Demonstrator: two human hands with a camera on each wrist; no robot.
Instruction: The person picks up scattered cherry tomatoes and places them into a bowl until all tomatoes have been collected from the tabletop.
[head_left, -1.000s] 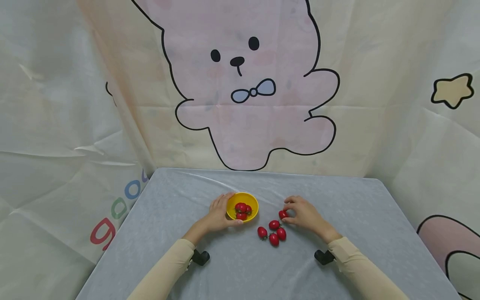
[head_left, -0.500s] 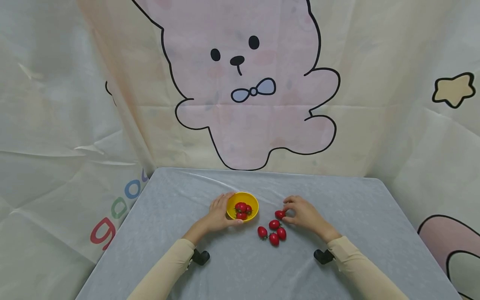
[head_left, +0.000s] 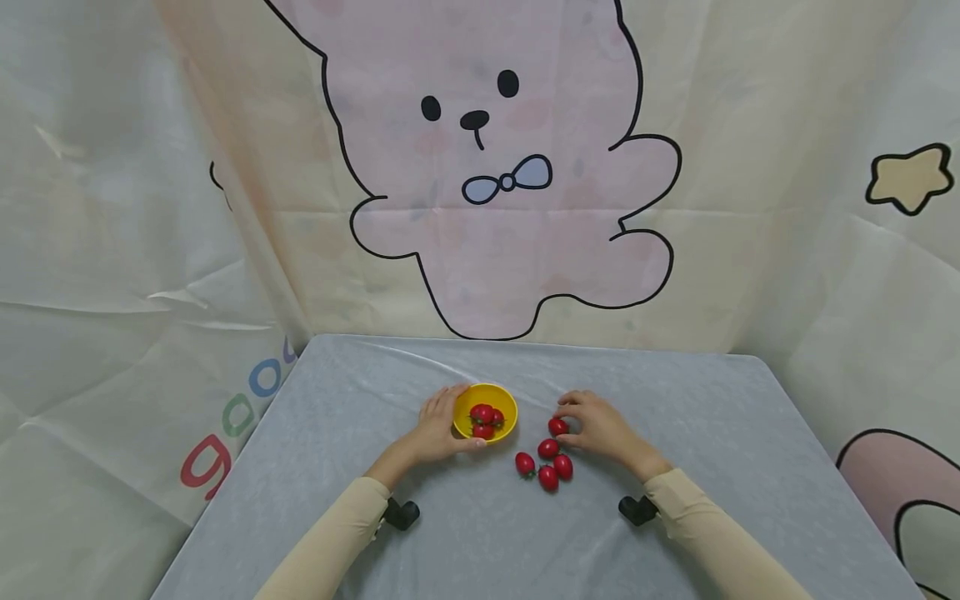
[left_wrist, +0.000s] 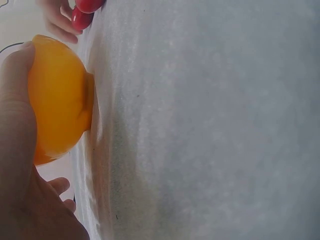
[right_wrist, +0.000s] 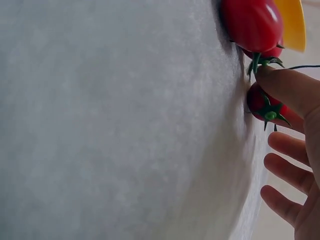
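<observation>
Here, your left hand (head_left: pixel 438 429) grips the yellow bowl (head_left: pixel 508 405) of tomatoes (head_left: pixel 483 415), while your right hand (head_left: pixel 602 427) pinches one red tomato (head_left: pixel 557 427) beside four others (head_left: pixel 548 450).

Upright yellow bowl (head_left: pixel 508 403) — red tomatoes (head_left: pixel 483 416) inside, 5 others (head_left: pixel 548 449) nearby.
</observation>
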